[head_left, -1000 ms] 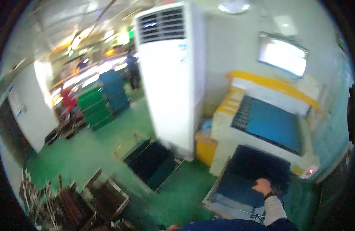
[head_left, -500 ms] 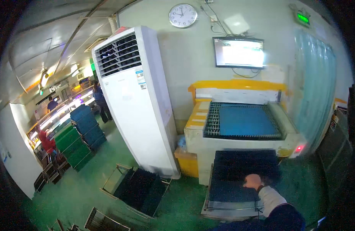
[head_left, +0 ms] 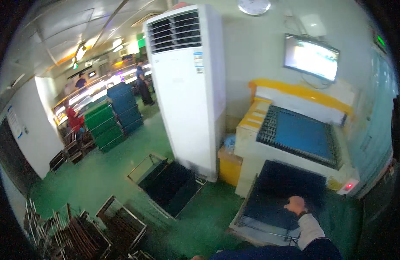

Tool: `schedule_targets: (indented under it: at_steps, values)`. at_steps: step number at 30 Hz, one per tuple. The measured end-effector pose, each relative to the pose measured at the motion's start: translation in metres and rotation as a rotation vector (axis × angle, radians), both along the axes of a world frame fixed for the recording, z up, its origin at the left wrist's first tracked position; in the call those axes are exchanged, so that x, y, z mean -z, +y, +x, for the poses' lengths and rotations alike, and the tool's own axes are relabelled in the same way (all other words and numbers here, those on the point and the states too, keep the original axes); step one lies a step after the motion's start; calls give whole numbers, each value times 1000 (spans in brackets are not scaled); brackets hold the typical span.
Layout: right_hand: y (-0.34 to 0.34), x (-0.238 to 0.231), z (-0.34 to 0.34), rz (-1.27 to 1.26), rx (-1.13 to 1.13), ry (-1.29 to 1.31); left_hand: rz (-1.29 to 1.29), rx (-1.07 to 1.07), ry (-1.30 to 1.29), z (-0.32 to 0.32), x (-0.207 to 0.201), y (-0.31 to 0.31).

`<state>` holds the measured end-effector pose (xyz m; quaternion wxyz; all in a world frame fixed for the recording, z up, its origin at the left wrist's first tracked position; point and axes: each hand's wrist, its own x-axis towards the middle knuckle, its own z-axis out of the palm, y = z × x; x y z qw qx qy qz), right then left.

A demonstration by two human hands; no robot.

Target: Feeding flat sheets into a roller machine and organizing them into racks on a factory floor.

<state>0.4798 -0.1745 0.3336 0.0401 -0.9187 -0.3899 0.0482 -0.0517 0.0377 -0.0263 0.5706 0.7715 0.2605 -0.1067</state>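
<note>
A rack (head_left: 247,223) filled with dark, closely packed thin panels (head_left: 271,184) stands low in front of a conveyor machine (head_left: 250,149). My right hand (head_left: 296,204), in a light sleeve cuff, lies against the top of these panels. Its fingers are blurred against the dark stack, so I cannot see how far they close or whether they grip a panel. On the machine's roller bed lies a flat blue surface (head_left: 302,132). Only a sliver of skin, perhaps my left hand (head_left: 198,258), shows at the lower edge; its fingers are hidden.
Another rack with dark panels (head_left: 167,188) sits on the green floor beside a tall white air conditioner (head_left: 182,99). Several metal racks (head_left: 122,221) crowd the lower left. A yellow bin (head_left: 229,169) stands beside the machine. Green crates (head_left: 104,125) and people are farther back.
My view has turned to the left and downward, so the machine and rack appear farther right and more racks show at lower left. My right hand stays at the dark panels.
</note>
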Motion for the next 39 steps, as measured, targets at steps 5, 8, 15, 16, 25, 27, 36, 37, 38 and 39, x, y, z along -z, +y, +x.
schedule_targets:
  at_steps: [5,8,15,16,25,27,36,37,38,39]
  values:
    - [0,12,0,22,-18,-74,12,57,-38,-27,29,-21]
    - [3,14,1,-66,12,-64,33,92,-92,-35,43,-30]
    - [8,4,-8,-31,36,-56,210,185,-331,-43,57,-45]
    - [5,7,-7,-5,23,-69,170,180,-321,-43,54,-44]
    - [10,13,-8,1,-26,-62,-80,-82,88,-43,47,-48]
    - [11,9,-9,-32,-1,-44,-68,-87,119,-38,42,-56]
    - [13,10,-8,-75,41,-22,29,-5,123,-28,37,-49]
    - [8,12,-4,-82,60,-31,-19,-24,222,-19,28,-46]
    - [4,13,-1,-88,78,-39,-65,-44,323,-12,17,-43]
    - [4,12,-2,-87,66,-43,-51,-41,265,-12,14,-42]
